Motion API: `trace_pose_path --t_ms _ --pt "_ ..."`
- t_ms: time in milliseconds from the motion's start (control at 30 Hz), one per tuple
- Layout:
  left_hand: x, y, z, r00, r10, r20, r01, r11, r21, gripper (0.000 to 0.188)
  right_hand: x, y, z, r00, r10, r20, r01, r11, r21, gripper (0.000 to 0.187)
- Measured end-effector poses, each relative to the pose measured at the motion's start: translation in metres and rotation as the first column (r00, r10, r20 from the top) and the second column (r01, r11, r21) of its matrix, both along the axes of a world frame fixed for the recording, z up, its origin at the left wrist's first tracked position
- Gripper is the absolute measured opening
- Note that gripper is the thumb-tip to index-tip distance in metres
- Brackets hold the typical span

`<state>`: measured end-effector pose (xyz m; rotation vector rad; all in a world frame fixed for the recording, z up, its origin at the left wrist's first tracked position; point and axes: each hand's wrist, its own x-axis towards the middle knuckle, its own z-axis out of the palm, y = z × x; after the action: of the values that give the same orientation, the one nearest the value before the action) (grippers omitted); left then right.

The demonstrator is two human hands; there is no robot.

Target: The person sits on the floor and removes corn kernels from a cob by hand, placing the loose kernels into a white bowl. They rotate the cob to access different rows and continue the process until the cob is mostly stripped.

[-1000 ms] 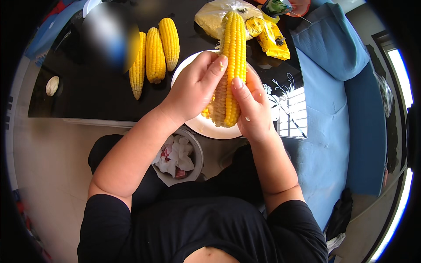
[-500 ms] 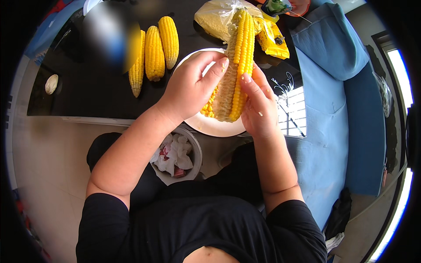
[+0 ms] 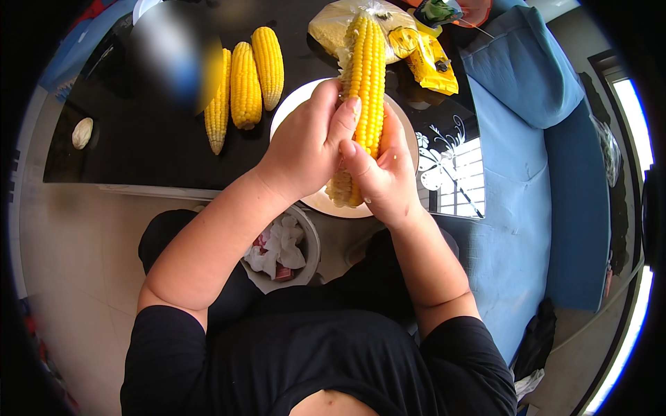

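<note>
Between my hands is a corn cob (image 3: 368, 66), tilted with its upper end away from me. Yellow kernels cover the side facing up, while its left edge and near end look stripped. My left hand (image 3: 310, 135) wraps the cob from the left, its thumb pressed on the kernels. From the right, my right hand (image 3: 386, 166) grips lower down, with its thumb lying across the cob near the bare end. Under both hands sits a white plate (image 3: 288, 111), mostly hidden by them.
Several whole corn cobs (image 3: 245, 87) lie at left on the black table (image 3: 152, 142). Behind the plate are a clear bag of yellow grains (image 3: 329, 31) and a yellow packet (image 3: 433, 66). A waste bin (image 3: 312, 243) stands below the table edge; a blue sofa (image 3: 510, 173) is at right.
The cob has turned so its kernel rows face up and the stripped strip has rolled left. Both hands have shifted, the right one moving left and closer to the left hand.
</note>
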<state>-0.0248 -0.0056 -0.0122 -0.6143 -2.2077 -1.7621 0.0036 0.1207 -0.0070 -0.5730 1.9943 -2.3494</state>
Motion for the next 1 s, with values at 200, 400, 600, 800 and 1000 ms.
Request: trace_pose_path --t_ms 200,400,600,800,1000 --pt "0.001 0.0 0.003 0.995 0.056 -0.082 -0.065 0.992 -0.109 0.028 0.0 -0.002 -0.001 0.999 -0.05 0.021 0.05 0.999 -0.004 0.066" --pt "0.001 0.002 0.002 0.995 0.066 -0.076 -0.076 0.987 -0.142 0.029 -0.001 0.0 -0.005 0.998 -0.045 0.032 0.045 0.999 -0.005 0.059" --pt "0.001 0.003 0.002 0.995 0.066 -0.072 -0.077 0.985 -0.154 0.028 0.0 0.0 -0.002 0.998 -0.03 0.059 0.032 0.999 -0.027 0.058" --pt "-0.002 0.004 -0.002 0.974 0.135 -0.184 -0.153 0.984 -0.088 0.03 0.003 0.001 0.007 0.995 -0.009 0.1 0.017 0.997 -0.08 0.057" --pt "-0.008 0.0 -0.003 0.99 -0.058 0.132 0.029 0.977 0.21 0.034 -0.001 0.004 0.012 0.984 0.058 0.166 -0.033 0.989 -0.146 0.055"
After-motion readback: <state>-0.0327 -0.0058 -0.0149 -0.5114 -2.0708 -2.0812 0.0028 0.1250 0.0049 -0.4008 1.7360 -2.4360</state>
